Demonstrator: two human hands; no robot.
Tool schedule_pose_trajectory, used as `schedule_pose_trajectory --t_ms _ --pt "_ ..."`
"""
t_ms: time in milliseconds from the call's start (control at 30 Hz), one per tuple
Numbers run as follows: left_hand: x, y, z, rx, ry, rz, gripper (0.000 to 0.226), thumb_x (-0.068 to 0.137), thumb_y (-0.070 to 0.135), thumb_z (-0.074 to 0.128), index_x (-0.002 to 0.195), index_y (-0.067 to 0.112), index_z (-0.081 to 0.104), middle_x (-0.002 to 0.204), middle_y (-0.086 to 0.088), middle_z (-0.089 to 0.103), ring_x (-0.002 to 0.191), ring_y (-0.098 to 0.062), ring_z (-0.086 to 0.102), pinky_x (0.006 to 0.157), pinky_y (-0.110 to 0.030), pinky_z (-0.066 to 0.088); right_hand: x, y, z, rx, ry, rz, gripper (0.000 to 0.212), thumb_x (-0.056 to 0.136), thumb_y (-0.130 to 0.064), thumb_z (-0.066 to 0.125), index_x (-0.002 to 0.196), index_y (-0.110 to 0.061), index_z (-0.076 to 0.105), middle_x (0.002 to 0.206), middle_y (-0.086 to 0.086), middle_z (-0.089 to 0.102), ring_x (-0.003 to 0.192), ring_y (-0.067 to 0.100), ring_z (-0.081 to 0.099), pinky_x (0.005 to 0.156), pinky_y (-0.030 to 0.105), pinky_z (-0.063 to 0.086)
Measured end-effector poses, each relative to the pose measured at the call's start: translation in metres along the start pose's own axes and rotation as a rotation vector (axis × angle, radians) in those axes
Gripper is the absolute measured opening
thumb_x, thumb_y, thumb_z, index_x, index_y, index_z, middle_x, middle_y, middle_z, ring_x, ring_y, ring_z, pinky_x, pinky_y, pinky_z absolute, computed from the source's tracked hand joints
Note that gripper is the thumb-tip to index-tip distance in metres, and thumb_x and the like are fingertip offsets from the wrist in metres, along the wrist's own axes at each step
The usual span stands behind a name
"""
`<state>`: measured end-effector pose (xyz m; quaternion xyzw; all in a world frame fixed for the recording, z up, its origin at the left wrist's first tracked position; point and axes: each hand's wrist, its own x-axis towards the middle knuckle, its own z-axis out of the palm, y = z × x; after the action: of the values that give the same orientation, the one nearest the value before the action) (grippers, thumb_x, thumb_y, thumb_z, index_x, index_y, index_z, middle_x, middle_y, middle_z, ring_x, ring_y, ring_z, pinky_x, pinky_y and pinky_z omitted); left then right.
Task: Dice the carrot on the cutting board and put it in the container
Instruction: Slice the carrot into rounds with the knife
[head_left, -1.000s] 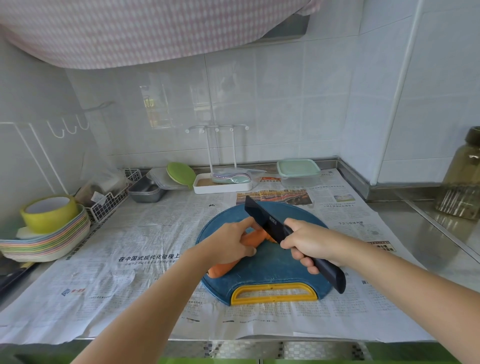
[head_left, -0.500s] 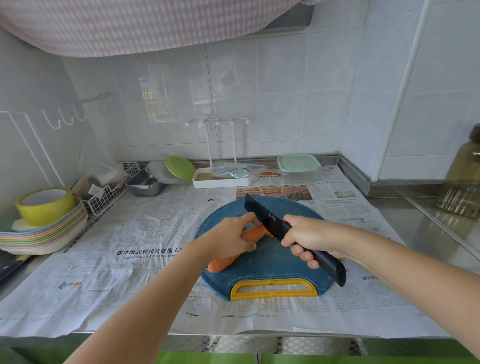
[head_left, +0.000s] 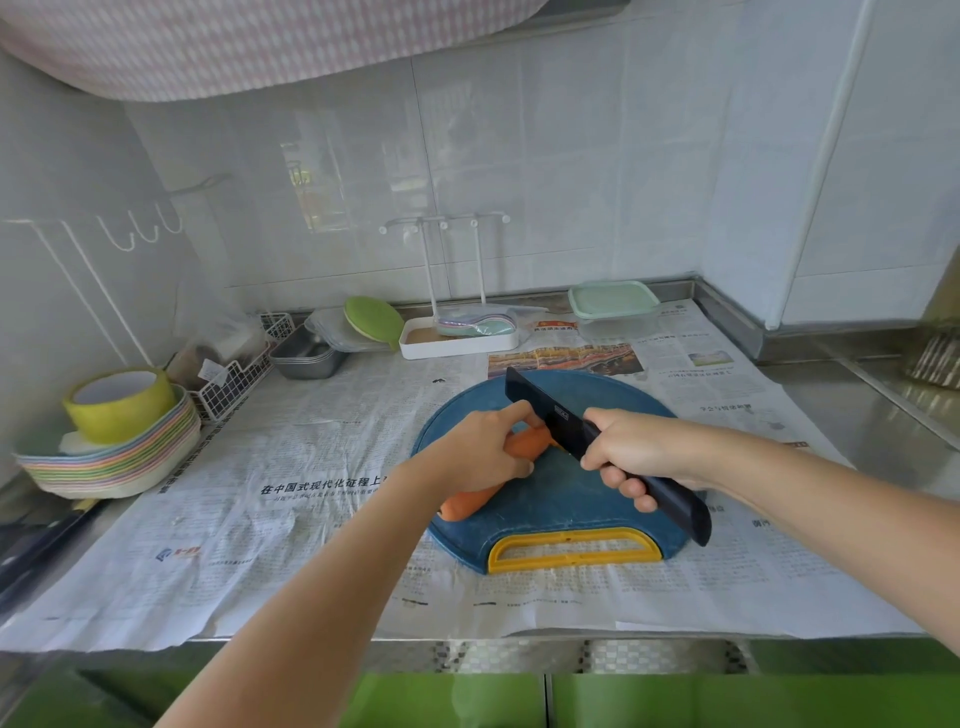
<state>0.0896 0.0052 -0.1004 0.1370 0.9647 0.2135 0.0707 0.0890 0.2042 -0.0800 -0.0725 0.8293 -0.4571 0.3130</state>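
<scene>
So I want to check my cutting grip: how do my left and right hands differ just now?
The left hand holds the carrot down on the cutting board, while the right hand grips the black knife by its handle. The left hand's fingers curl over the carrot, just left of the blade; the right hand's fingers wrap under the handle, right of the blade. Both are over the board and each grips something.

I get bright, soft light; a window reflection glares on the glossy white wall tiles (head_left: 317, 192) left of centre, and the frame edges bow and blur.
</scene>
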Motion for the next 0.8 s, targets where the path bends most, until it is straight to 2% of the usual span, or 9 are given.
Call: schedule_pose_trajectory --t_ms 367,633,800 --pt "-0.0001 -0.0005 0.0004 -0.001 -0.010 0.002 0.048 0.087 0.027 0.063 0.130 0.031 0.040 0.124 -0.005 0.054 0.103 -0.022 0.054 0.093 -0.035 0.044 0.0013 -0.0010 0.0033 0.000 -0.011 0.019 0.045 0.099 -0.007 0.043 0.140 -0.019 0.028 0.060 0.004 0.040 0.039 0.010 0.035 0.039 0.022 0.034" --pt "0.0032 -0.0035 0.0020 0.003 -0.008 0.001 0.047 0.087 0.029 0.062 0.128 0.033 0.039 0.119 -0.004 0.056 0.100 -0.021 0.055 0.092 -0.037 0.046 0.0039 -0.0008 0.0041 0.007 -0.010 0.020 0.051 0.100 -0.008 0.042 0.146 -0.018 0.022 0.062 0.005 0.039 0.042 0.010 0.035 0.040 0.024 0.035" --pt "0.0030 -0.0027 0.0019 0.022 -0.012 0.016 0.046 0.087 0.028 0.062 0.127 0.031 0.039 0.113 -0.006 0.057 0.097 -0.022 0.055 0.089 -0.037 0.045 0.0086 0.0014 0.0083 0.042 0.013 0.017 0.067 0.100 -0.008 0.042 0.155 -0.026 0.009 0.063 0.005 0.040 0.042 0.010 0.036 0.040 0.023 0.036"
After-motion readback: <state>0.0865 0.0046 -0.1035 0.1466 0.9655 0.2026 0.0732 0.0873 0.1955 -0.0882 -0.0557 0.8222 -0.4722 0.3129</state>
